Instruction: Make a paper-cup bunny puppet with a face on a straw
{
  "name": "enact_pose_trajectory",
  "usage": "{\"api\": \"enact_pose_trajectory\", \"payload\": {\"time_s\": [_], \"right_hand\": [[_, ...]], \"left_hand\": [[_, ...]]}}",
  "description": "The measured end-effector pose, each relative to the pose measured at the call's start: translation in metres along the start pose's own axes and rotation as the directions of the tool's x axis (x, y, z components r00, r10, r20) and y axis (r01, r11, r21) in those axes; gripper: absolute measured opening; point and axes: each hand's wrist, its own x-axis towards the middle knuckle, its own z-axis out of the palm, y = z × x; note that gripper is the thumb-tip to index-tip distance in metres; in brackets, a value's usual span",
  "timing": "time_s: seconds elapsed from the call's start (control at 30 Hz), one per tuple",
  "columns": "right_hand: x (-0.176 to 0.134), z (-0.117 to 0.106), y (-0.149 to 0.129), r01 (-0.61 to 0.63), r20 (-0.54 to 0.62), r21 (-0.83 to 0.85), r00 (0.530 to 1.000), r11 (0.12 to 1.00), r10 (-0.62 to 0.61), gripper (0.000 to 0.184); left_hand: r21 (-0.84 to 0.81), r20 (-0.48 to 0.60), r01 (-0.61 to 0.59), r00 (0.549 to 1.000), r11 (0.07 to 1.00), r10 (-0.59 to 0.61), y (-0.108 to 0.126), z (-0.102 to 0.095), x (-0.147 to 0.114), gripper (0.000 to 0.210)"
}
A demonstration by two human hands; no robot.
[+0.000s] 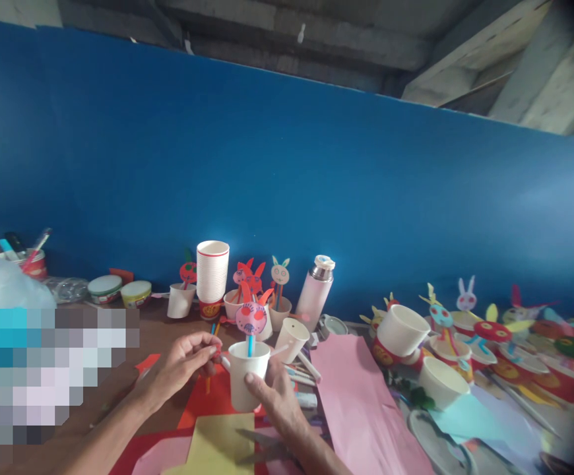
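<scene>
My right hand (283,394) is wrapped around a white paper cup (246,386), held upright, with the thumb across its front. Out of the cup rises a blue straw (251,346) bearing a pink paper face (251,319) with red ears and drawn features. White stick-like pieces jut from both sides of the cup. To its left, my left hand (191,354) is closed in a pinch at the left white piece; a bit of red shows at the fingertips, too small to name. Beneath the hands lie red paper (195,409) and yellow paper (222,442).
Scissors (257,445) lie in front, beside pink paper (353,396). Behind stand stacked paper cups (212,272), a thermos (315,290) and several cup puppets. More finished-looking cup puppets (495,333) crowd the right. A pixelated area and a plastic bag (2,280) are at left.
</scene>
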Motion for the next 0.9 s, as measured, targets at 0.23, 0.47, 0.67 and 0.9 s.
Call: {"api": "enact_pose_trajectory", "payload": {"time_s": [0.23,0.47,0.67,0.9], "right_hand": [[0.0,0.0,0.001,-0.012,-0.008,-0.013,1.0,1.0,0.012,0.042],[-0.001,0.0,0.0,-0.012,-0.007,-0.024,1.0,1.0,0.012,0.042],[0.0,0.0,0.004,-0.03,-0.009,-0.018,1.0,0.999,0.03,0.042],[0.0,-0.002,0.009,-0.024,-0.034,0.032,0.999,0.999,0.025,0.046]], "left_hand": [[-0.043,0.038,0.022,0.999,0.999,-0.021,0.004,0.0,-0.003,0.027],[-0.046,0.034,0.056,0.998,0.997,-0.055,0.006,-0.001,-0.005,0.024],[-0.041,0.054,0.047,0.998,0.998,-0.045,-0.003,0.0,0.0,0.029],[0.0,-0.039,0.045,0.998,0.999,-0.045,0.01,-0.015,-0.003,0.027]]}}
